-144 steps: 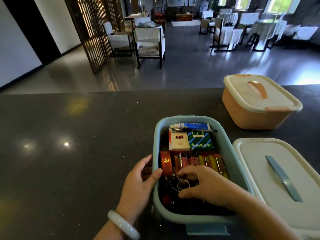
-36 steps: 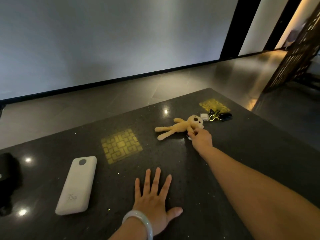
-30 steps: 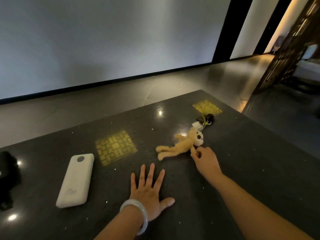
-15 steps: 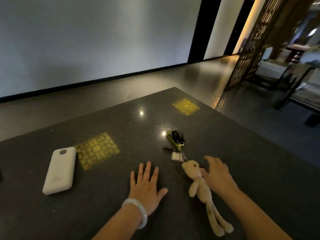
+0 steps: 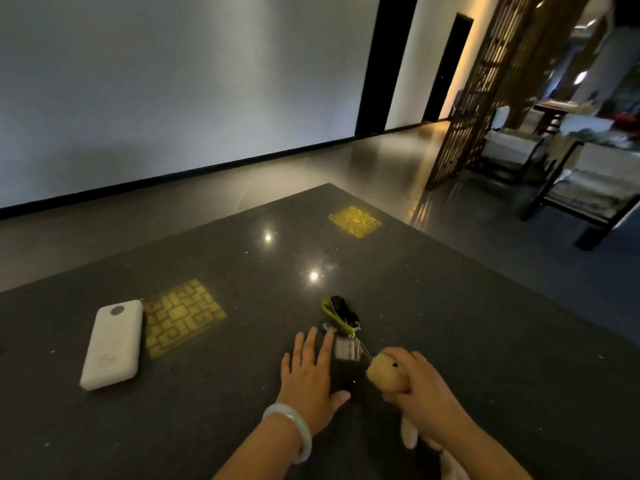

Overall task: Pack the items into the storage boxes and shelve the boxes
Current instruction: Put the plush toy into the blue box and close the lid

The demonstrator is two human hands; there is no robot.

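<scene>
Head view, plush bear (image 5: 385, 374) gripped in right hand (image 5: 420, 393) fingers; left hand (image 5: 308, 379) flat

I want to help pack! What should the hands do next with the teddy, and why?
Probably lift the teddy clear. The right hand grips it, but its chain leads to the keys lying on the table, by the flat left hand. No box shows here.
</scene>
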